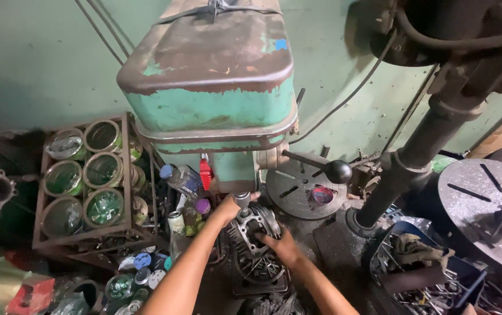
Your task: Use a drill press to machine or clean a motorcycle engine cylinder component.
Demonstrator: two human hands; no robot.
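Observation:
A finned grey metal engine cylinder lies under the chuck of a worn green drill press. My left hand grips the cylinder's far left side, close beside the chuck. My right hand holds its near right edge. Both forearms reach in from the bottom of the view. The cylinder rests on a dark slotted base below the press.
A rack of green-rimmed tins stands at left, with bottles and cans next to it. A feed lever with a black ball juts right. A round slotted table, a dark column, another round table and a scrap bin crowd the right.

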